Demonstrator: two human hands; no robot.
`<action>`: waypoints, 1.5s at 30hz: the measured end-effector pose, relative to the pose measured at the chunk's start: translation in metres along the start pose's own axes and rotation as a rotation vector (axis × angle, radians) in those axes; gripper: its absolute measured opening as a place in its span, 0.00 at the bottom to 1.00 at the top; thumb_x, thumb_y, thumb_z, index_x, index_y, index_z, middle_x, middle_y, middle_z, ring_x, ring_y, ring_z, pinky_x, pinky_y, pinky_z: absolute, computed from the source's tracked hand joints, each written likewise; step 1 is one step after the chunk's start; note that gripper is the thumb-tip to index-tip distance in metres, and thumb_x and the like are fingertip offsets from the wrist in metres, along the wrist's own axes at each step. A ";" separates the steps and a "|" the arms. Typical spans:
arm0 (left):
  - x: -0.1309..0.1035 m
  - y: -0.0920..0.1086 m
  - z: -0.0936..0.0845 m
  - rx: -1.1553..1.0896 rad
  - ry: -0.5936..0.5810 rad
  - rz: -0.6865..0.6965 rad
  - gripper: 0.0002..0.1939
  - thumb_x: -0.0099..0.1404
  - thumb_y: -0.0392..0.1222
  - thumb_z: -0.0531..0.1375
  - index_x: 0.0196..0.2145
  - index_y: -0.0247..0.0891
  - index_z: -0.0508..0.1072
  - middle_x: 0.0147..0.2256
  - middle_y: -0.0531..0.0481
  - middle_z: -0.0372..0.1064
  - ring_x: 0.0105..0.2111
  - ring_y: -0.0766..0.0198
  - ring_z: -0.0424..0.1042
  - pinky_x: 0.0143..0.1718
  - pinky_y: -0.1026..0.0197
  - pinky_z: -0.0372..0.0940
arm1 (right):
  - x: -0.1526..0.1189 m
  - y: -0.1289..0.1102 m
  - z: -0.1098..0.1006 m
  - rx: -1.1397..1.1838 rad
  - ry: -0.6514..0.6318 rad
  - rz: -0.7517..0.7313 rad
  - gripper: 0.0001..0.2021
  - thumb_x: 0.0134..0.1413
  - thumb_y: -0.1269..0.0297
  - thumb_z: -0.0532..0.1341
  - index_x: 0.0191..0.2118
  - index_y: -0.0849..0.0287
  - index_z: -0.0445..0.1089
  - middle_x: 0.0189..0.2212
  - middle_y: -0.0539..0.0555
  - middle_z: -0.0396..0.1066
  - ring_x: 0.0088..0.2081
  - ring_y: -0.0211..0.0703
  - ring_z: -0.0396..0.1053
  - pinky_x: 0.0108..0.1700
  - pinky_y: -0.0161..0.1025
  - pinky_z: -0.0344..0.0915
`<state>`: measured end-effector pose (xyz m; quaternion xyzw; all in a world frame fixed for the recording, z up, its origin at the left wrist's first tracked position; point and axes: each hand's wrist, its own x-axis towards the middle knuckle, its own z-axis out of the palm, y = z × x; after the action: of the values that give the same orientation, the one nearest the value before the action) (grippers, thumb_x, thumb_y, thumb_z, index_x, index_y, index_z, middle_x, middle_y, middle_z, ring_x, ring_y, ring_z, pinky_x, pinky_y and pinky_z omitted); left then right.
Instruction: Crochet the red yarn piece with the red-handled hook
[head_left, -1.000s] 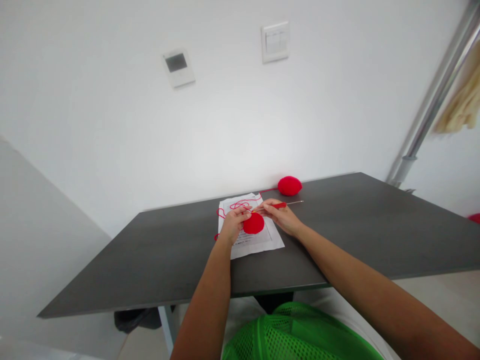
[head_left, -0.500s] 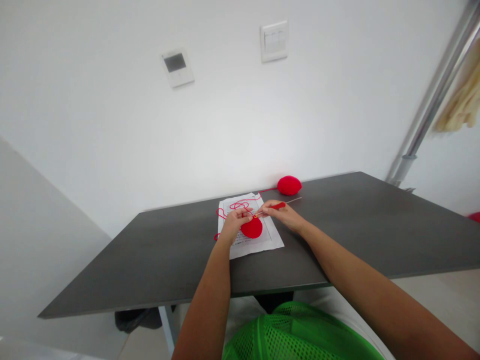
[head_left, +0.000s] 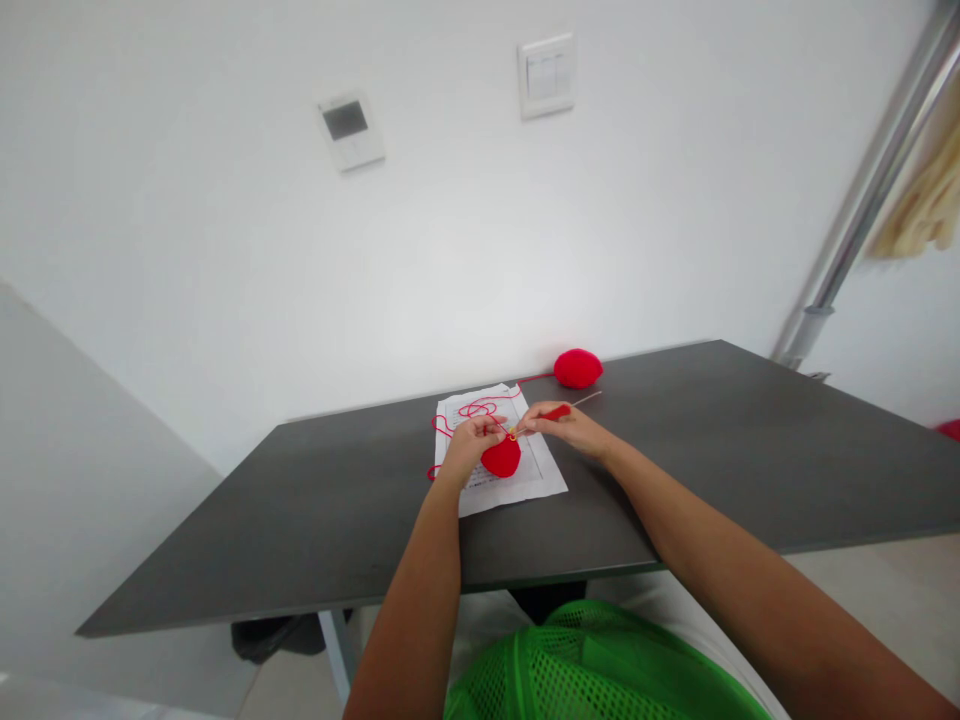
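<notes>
My left hand (head_left: 477, 441) pinches the upper left edge of a round red crochet piece (head_left: 502, 459). A crochet hook (head_left: 556, 412) with a red grip and a thin metal shaft is held in my right hand (head_left: 547, 418), its tip at the top edge of the piece. A small yellow ring (head_left: 512, 435), perhaps a stitch marker, shows where the hook meets the work. Red yarn (head_left: 480, 408) loops behind my left hand and runs back to a red ball of yarn (head_left: 578, 369).
Under the work lies a printed paper sheet (head_left: 551, 483) on the dark grey table (head_left: 360, 510). The table's far edge meets a white wall with a thermostat panel (head_left: 351, 131) and a light switch (head_left: 546, 76). A metal pole (head_left: 862, 210) stands at the right.
The red piece has tilted slightly and looks narrower on its right side. My right hand and the hook have shifted only a little; the whole view moved slightly.
</notes>
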<state>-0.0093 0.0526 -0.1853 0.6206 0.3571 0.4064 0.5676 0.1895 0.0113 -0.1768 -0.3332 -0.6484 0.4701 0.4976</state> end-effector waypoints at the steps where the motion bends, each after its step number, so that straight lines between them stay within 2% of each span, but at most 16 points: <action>1: 0.000 0.000 0.000 -0.007 0.004 0.003 0.11 0.44 0.38 0.69 0.28 0.33 0.77 0.31 0.46 0.73 0.30 0.65 0.67 0.34 0.63 0.59 | 0.000 0.000 0.001 -0.001 0.006 -0.006 0.12 0.47 0.56 0.66 0.31 0.60 0.75 0.29 0.54 0.76 0.36 0.44 0.73 0.44 0.43 0.67; 6: 0.000 0.001 0.000 -0.053 0.028 0.003 0.14 0.44 0.37 0.69 0.32 0.34 0.78 0.25 0.51 0.70 0.27 0.66 0.66 0.32 0.63 0.59 | 0.001 0.000 0.004 0.006 0.043 -0.030 0.11 0.47 0.55 0.66 0.30 0.59 0.74 0.30 0.54 0.76 0.37 0.45 0.73 0.44 0.44 0.67; 12: -0.002 0.003 0.000 -0.160 0.007 -0.015 0.18 0.44 0.37 0.69 0.36 0.34 0.78 0.25 0.52 0.69 0.26 0.67 0.66 0.33 0.63 0.58 | 0.000 0.001 0.005 0.045 0.088 -0.039 0.12 0.48 0.55 0.66 0.30 0.59 0.74 0.29 0.53 0.76 0.34 0.43 0.73 0.44 0.43 0.67; 18: -0.004 0.007 0.002 -0.252 -0.003 -0.027 0.20 0.42 0.36 0.70 0.36 0.33 0.77 0.26 0.52 0.70 0.26 0.68 0.66 0.32 0.64 0.59 | 0.001 0.005 0.006 0.148 0.081 -0.070 0.12 0.49 0.55 0.65 0.32 0.59 0.74 0.32 0.53 0.76 0.36 0.43 0.73 0.46 0.44 0.67; 23: -0.005 0.008 0.004 -0.279 -0.015 -0.045 0.21 0.41 0.35 0.71 0.37 0.34 0.77 0.25 0.53 0.70 0.26 0.69 0.67 0.31 0.65 0.59 | 0.000 0.001 0.009 0.033 0.126 -0.086 0.12 0.49 0.54 0.65 0.30 0.58 0.75 0.31 0.53 0.75 0.36 0.43 0.72 0.45 0.43 0.67; 30: -0.007 0.012 0.004 -0.324 -0.024 -0.064 0.20 0.42 0.35 0.70 0.36 0.33 0.77 0.26 0.52 0.70 0.28 0.68 0.69 0.33 0.65 0.61 | -0.002 -0.001 0.009 -0.124 0.122 -0.117 0.10 0.46 0.57 0.67 0.34 0.57 0.76 0.33 0.54 0.76 0.39 0.47 0.71 0.45 0.45 0.66; 39: -0.006 0.010 0.004 -0.332 -0.032 -0.095 0.23 0.41 0.34 0.70 0.39 0.34 0.76 0.26 0.52 0.70 0.28 0.68 0.69 0.33 0.64 0.61 | -0.001 0.000 0.012 -0.074 0.117 -0.117 0.09 0.48 0.58 0.65 0.34 0.56 0.77 0.34 0.54 0.76 0.40 0.46 0.71 0.47 0.45 0.64; 45: -0.005 0.010 0.004 -0.324 -0.010 -0.025 0.22 0.41 0.34 0.70 0.38 0.34 0.77 0.27 0.53 0.69 0.27 0.69 0.67 0.33 0.65 0.59 | 0.000 0.002 0.013 -0.002 0.119 -0.127 0.09 0.49 0.57 0.65 0.34 0.55 0.77 0.33 0.53 0.76 0.37 0.44 0.71 0.44 0.43 0.65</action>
<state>-0.0083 0.0455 -0.1763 0.5185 0.2920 0.4484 0.6670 0.1767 0.0082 -0.1797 -0.3194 -0.6378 0.4165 0.5637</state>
